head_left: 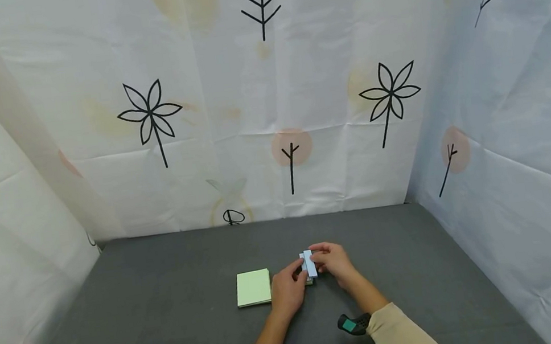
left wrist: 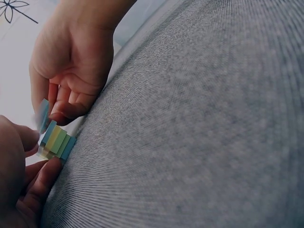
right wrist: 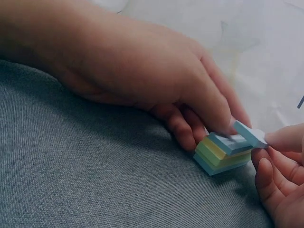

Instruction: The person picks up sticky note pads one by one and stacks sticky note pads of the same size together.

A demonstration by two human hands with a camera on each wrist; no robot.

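A small stack of narrow sticky-note pads point(right wrist: 212, 156), in blue, yellow and green layers, stands on the grey cloth between the two hands. My left hand point(head_left: 288, 292) grips this stack from the left side, its thumb and fingers about the layers. On the other side my right hand point(head_left: 334, 260) pinches a light blue narrow pad point(head_left: 310, 263), held tilted just over the top of the stack. In the right wrist view that blue pad point(right wrist: 250, 134) lies between the right thumb and a finger, overlapping the top blue layer. Fingers partly hide the stack's far side.
A pale green square sticky-note pad point(head_left: 253, 287) lies on the grey table point(head_left: 170, 322), just left of the left hand. White printed curtains point(head_left: 235, 182) enclose the table at the back and both sides. Each wrist carries a black strap point(head_left: 354, 324).
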